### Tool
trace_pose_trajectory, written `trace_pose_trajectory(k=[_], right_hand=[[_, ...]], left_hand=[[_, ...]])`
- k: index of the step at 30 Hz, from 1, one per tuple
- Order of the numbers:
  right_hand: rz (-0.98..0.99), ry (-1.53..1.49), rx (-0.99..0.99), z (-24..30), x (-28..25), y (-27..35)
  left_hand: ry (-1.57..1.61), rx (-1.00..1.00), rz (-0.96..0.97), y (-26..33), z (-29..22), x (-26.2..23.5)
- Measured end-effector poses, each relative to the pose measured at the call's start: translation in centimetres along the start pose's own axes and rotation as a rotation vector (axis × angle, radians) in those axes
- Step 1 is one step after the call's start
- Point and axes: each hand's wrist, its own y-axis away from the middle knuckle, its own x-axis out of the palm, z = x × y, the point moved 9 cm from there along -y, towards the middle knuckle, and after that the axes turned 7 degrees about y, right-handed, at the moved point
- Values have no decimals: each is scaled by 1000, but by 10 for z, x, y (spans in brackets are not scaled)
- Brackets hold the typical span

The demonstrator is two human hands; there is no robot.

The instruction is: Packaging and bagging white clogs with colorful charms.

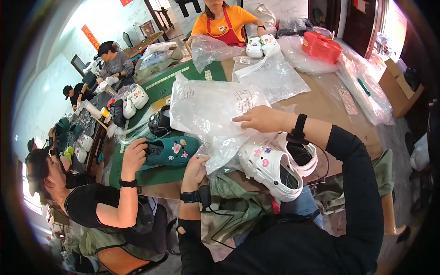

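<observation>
A clear plastic bag (201, 103) with dark printing stretches across the table in front of me. My left hand (195, 170) pinches its near lower edge between thumb and fingers. On the bag's right part rests my right hand (262, 119), fingers reaching left over the film; their undersides are hidden. A pair of white clogs (270, 167) with pink charms stands at the table's near edge, below my right forearm. Left of my left hand lies a teal clog (176, 149) with flower charms, touched by a co-worker's hand (135, 156).
A black clog (159, 121) and several white clogs (137, 96) stand on the green mat (167, 78). Across the table, a person in a red apron (224, 32) sits behind white clogs. More bags (284, 82), a red bundle (321, 46) and a phone (348, 101) lie to the right.
</observation>
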Motion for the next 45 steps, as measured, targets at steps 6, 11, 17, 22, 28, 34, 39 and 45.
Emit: trace_pose_trajectory(k=[6,11,17,22,28,34,39,45], right_hand=[[-35,149,-5,-9,-2,5],[211,-453,274,-26,29,13],[206,-186,294,-5,20,-7],[236,-136,467,-48,29,-5],[-361,-333,675,-111,-40,2],[-643,-425,713,-126,-84,14],[-314,-397,644,-94,-45,1],[-545,-394,721,-120,-58,13]], left_hand=[[42,42,45,-1,-3,13],[45,120,85,7,-13,40],[107,61,120,4,-12,40],[159,-89,78,5,-4,47],[0,71,-52,1,0,13],[-60,126,-88,6,-6,7],[78,132,-61,6,-7,6],[-1309,691,-461,50,-47,27]])
